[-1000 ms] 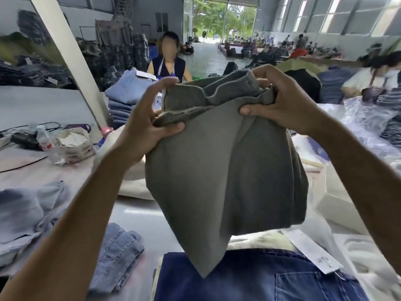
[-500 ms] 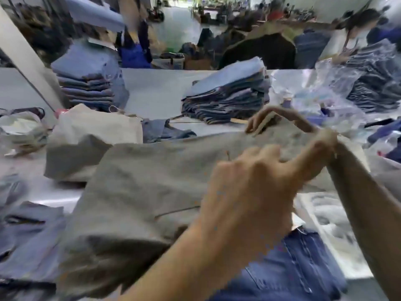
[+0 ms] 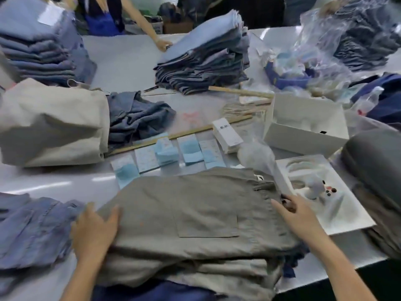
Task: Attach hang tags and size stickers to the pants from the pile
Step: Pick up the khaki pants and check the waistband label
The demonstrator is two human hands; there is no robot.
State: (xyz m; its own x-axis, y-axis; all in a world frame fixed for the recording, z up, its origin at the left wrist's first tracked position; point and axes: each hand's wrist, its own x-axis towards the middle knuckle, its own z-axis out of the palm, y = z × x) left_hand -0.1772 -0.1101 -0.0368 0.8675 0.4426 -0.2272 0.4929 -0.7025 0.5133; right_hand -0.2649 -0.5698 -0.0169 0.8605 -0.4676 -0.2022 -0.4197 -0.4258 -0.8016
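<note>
We press our left hand (image 3: 95, 231) flat on the grey pants (image 3: 195, 213); our right hand (image 3: 297, 216) rests spread at their waistband, beside a tray (image 3: 347, 220) holding buttons (image 3: 328, 190).

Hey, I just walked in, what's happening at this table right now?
A person is laying grey pants flat on the table. The left hand presses the cloth at its left edge, and the right hand rests at the waistband end. Size stickers and a stack of hang tags lie in a row just beyond the pants; none is attached yet. Another person's hand touches a folded stack of jeans farther back.
</note>
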